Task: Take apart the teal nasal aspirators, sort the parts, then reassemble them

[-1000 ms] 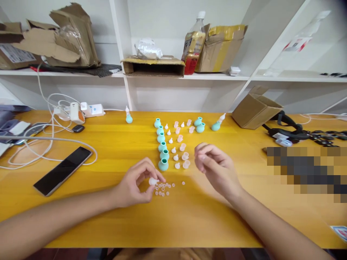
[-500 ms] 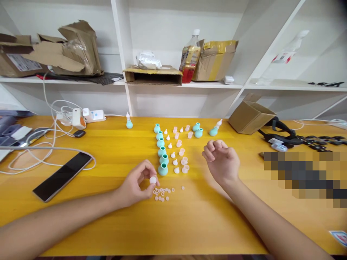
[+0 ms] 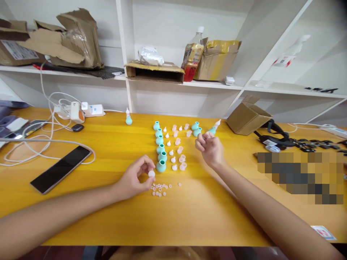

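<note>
1. Pinched between the thumb and fingers of the left hand (image 3: pixel 137 176), a small white piece (image 3: pixel 151 174) sits just left of the frame's centre, lifted over the table (image 3: pixel 108 222); its rounded end shows.
2. Over at centre right, the right hand (image 3: pixel 211 150) is raised with its fingers curled in; from this head view I cannot tell whether they hold anything.
3. Just right of the left hand, six teal bulbs (image 3: pixel 161 166) stand in a column running up the middle of the frame, open mouths upward.
4. Beside them, further right, run a column of white tips (image 3: pixel 174 167) and one of pinkish cups (image 3: pixel 183 166), with one more tip and two more cups near the top.
5. Below these columns, by the left hand's fingertips, small pinkish rings (image 3: pixel 159 188) lie scattered, one apart to the right.
6. Two more teal bulbs stand above the right hand; beside them a tipped bulb with its nozzle fitted (image 3: pixel 216 127) is partly hidden behind that hand. A similar fitted bulb (image 3: pixel 128 117) stands upright, upper left of centre.
7. At the left of the frame lie a phone (image 3: pixel 60 169) and tangled cables (image 3: pixel 51 144); at upper right, an open carton (image 3: pixel 248 117).
</note>
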`<state>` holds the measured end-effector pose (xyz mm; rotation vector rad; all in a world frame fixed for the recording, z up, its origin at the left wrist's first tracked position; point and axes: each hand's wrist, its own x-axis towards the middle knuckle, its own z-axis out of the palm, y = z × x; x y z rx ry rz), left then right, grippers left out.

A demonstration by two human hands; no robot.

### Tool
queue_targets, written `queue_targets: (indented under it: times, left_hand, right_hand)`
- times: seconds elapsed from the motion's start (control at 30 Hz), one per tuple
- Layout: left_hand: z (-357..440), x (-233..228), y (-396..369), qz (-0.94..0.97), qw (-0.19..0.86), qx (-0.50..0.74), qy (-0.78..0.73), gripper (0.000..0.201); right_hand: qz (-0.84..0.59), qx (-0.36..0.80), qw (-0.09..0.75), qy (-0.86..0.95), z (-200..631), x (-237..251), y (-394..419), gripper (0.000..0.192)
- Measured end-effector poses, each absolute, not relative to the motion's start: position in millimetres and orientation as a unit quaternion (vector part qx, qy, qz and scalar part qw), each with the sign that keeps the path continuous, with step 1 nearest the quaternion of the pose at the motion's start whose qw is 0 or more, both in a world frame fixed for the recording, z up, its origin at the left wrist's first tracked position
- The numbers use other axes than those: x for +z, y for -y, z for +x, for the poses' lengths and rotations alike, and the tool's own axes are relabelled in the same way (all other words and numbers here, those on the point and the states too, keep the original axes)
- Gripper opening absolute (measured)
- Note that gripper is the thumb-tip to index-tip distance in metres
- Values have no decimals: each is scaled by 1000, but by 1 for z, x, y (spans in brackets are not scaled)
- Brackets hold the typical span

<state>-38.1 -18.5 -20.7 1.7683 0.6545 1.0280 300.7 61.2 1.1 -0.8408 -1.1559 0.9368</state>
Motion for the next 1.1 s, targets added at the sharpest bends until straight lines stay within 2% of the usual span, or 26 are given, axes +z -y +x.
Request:
queue_targets:
  times: [0.2,0.37,0.53,0.63,0.83,1.1]
  left_hand:
    - [-36,-18,19,721,476,424,-272,22]
    - [-36,-14,20,727,476,418,-263,19]
    - [-35,-12,17,737,474,416,-244,14]
    - [-35,-12,18,741,470,414,-243,11]
    - [-33,-10,19,739,468,412,-257,10]
    - [-33,-9,18,741,463,406,-268,12]
  right_hand:
    - [-439,278,644,561,309,-25,-105,32]
    - [-509,159,563,632,324,-31,-96,12]
    - [-604,-33,379,700,321,-28,-92,40]
    - [-628,-52,328,703,318,-30,-95,50]
    - [-638,-33,257,725,321,-34,-100,57]
    - [-627,-23,258,735,327,-41,-111,57]
